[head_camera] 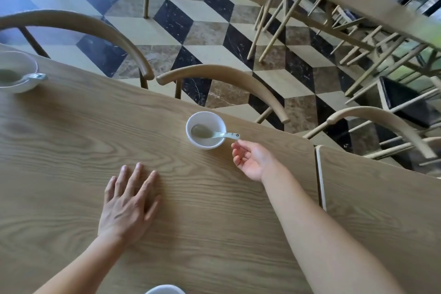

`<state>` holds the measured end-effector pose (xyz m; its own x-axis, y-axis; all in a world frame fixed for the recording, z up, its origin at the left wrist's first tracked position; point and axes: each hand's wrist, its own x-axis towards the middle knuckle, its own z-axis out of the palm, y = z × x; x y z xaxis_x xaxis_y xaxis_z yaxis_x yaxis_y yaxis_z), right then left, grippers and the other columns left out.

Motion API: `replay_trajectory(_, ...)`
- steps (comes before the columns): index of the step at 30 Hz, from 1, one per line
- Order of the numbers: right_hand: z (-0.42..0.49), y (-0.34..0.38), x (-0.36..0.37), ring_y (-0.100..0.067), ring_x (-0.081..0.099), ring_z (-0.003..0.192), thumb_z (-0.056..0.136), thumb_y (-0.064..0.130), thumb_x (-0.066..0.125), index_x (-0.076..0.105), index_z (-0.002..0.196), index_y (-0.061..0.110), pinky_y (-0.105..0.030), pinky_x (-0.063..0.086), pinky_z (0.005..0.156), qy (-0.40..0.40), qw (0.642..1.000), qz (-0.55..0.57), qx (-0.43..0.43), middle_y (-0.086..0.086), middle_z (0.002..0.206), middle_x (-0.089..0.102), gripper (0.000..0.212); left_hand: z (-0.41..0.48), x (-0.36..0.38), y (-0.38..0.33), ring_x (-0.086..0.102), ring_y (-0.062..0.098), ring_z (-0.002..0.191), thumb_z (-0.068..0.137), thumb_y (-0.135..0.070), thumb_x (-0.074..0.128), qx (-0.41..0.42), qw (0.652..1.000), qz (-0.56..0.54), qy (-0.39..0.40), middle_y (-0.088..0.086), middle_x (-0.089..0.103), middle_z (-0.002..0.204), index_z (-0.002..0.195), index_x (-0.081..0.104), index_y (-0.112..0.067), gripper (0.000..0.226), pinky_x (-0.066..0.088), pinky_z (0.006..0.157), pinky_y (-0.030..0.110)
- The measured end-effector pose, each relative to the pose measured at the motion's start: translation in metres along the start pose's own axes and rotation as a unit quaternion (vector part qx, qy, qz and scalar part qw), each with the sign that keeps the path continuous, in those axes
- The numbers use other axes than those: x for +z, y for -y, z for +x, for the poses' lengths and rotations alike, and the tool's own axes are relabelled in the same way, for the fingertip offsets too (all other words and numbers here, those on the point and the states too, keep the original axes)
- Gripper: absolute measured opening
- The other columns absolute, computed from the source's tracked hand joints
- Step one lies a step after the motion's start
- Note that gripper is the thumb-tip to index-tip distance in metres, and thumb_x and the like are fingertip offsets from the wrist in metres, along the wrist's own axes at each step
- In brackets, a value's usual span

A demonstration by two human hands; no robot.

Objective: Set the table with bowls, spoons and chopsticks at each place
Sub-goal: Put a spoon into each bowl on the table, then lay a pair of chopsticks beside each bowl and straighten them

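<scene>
1. Near bowl (pixel 164 290): only its white rim shows, at the table's (pixel 71 150) near edge.
2. Left hand (pixel 128 203): flat on the wood, fingers straight and spread, holding nothing. It serves as a brace during the reach.
3. Right hand (pixel 250 160): palm up, fingers loosely curled and empty, at the tip of the spoon's (pixel 214 135) handle. Contact cannot be told.
4. Middle bowl (pixel 207 114): stands near the far edge, before a chair (pixel 226 74). The spoon lies inside, its handle over the rim towards the right hand. Any nudge to the handle should be light, so the bowl does not slide.
5. Far bowl (pixel 21 88), far left: already holds a second spoon (pixel 35 76).
6. Chopsticks: none in view, so that step likely remains.
</scene>
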<state>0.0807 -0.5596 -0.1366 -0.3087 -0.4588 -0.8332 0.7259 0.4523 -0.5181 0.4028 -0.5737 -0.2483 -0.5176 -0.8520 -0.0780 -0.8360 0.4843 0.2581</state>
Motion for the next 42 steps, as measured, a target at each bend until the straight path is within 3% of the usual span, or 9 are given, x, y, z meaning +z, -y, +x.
replay_trajectory(4, -0.026, -0.011, -0.027, -0.013, 0.058, 0.057, 0.091, 0.009, 0.061, 0.062, 0.092, 0.009, -0.02, 0.044, 0.041, -0.009, 0.999, -0.044, 0.003, -0.004, 0.075, 0.065, 0.002, 0.005, -0.006, -0.002, 0.028, 0.038, 0.146, 0.083, -0.064, 0.036, -0.029, 0.999, 0.016, 0.041, 0.008, 0.041, 0.157, 0.145, 0.049, -0.034, 0.07, 0.016, 0.117, 0.048)
replay_trajectory(7, -0.057, -0.025, -0.057, -0.013, 0.058, 0.052, 0.09, 0.009, 0.061, 0.063, 0.087, 0.009, -0.02, 0.043, 0.042, -0.022, 0.997, -0.074, -0.004, -0.003, 0.073, 0.065, 0.004, 0.019, -0.036, -0.016, 0.026, 0.034, 0.145, 0.087, -0.062, 0.044, -0.066, 0.987, 0.031, 0.144, 0.001, 0.032, 0.161, 0.146, 0.039, -0.041, 0.063, 0.028, 0.113, 0.047)
replay_trajectory(9, -0.078, -0.039, -0.081, -0.014, 0.055, 0.051, 0.091, 0.008, 0.059, 0.063, 0.082, 0.01, -0.021, 0.04, 0.042, -0.039, 0.994, -0.104, -0.01, -0.004, 0.072, 0.064, 0.009, 0.021, -0.061, -0.035, 0.036, 0.031, 0.137, 0.091, -0.05, 0.048, -0.101, 0.976, 0.018, 0.191, 0.0, 0.039, 0.152, 0.142, 0.042, -0.036, 0.053, 0.04, 0.105, 0.044)
replay_trajectory(11, -0.1, -0.054, -0.108, -0.015, 0.053, 0.052, 0.091, 0.009, 0.057, 0.062, 0.081, 0.01, -0.019, 0.036, 0.041, -0.055, 0.988, -0.14, -0.023, -0.004, 0.07, 0.062, 0.012, 0.011, -0.08, -0.063, 0.049, 0.03, 0.126, 0.092, -0.042, 0.047, -0.11, 0.977, 0.005, 0.181, 0.005, 0.052, 0.136, 0.13, 0.05, -0.026, 0.042, 0.046, 0.096, 0.04)
replay_trajectory(18, -0.202, -0.106, -0.219, -0.012, 0.05, 0.047, 0.091, 0.012, 0.054, 0.059, 0.078, 0.017, -0.017, 0.029, 0.041, -0.09, 0.946, -0.279, -0.136, -0.001, 0.068, 0.061, 0.014, -0.086, -0.117, -0.213, 0.063, 0.03, 0.102, 0.091, -0.036, 0.048, 0.012, 0.994, 0.037, 0.101, 0.007, 0.065, 0.109, 0.105, 0.058, -0.018, 0.025, 0.047, 0.072, 0.032)
replay_trajectory(24, -0.354, -0.169, -0.397, -0.011, 0.051, 0.045, 0.091, 0.016, 0.054, 0.058, 0.072, 0.019, -0.017, 0.029, 0.035, -0.133, 0.9, -0.349, -0.226, 0.002, 0.068, 0.063, 0.02, -0.243, -0.114, -0.388, 0.064, 0.03, 0.091, 0.089, -0.035, 0.048, 0.104, 0.988, 0.047, 0.1, 0.008, 0.067, 0.102, 0.099, 0.062, -0.019, 0.024, 0.043, 0.064, 0.028)
replay_trajectory(32, -0.494, -0.239, -0.626, -0.014, 0.054, 0.051, 0.09, 0.021, 0.053, 0.062, 0.078, 0.013, -0.02, 0.032, 0.039, -0.292, 0.882, -0.316, -0.191, -0.001, 0.073, 0.067, 0.017, -0.414, -0.059, -0.59, 0.065, 0.03, 0.101, 0.094, -0.036, 0.045, 0.299, 0.938, 0.053, 0.168, 0.008, 0.066, 0.112, 0.107, 0.06, -0.017, 0.027, 0.042, 0.068, 0.031)
replay_trajectory(36, -0.511, -0.256, -0.681, -0.017, 0.056, 0.055, 0.09, 0.023, 0.051, 0.064, 0.083, 0.011, -0.023, 0.035, 0.044, -0.321, 0.889, -0.279, -0.172, -0.004, 0.076, 0.068, 0.019, -0.446, -0.04, -0.649, 0.066, 0.029, 0.1, 0.093, -0.032, 0.044, 0.339, 0.918, 0.066, 0.198, 0.006, 0.065, 0.111, 0.113, 0.061, -0.018, 0.03, 0.044, 0.068, 0.032)
replay_trajectory(42, -0.487, -0.258, -0.719, -0.013, 0.059, 0.055, 0.09, 0.024, 0.051, 0.068, 0.087, 0.008, -0.022, 0.04, 0.044, -0.326, 0.891, -0.275, -0.155, -0.008, 0.081, 0.074, 0.024, -0.421, -0.003, -0.702, 0.063, 0.026, 0.091, 0.09, -0.033, 0.044, 0.318, 0.913, 0.06, 0.248, 0.005, 0.064, 0.104, 0.109, 0.064, -0.018, 0.031, 0.046, 0.068, 0.03)
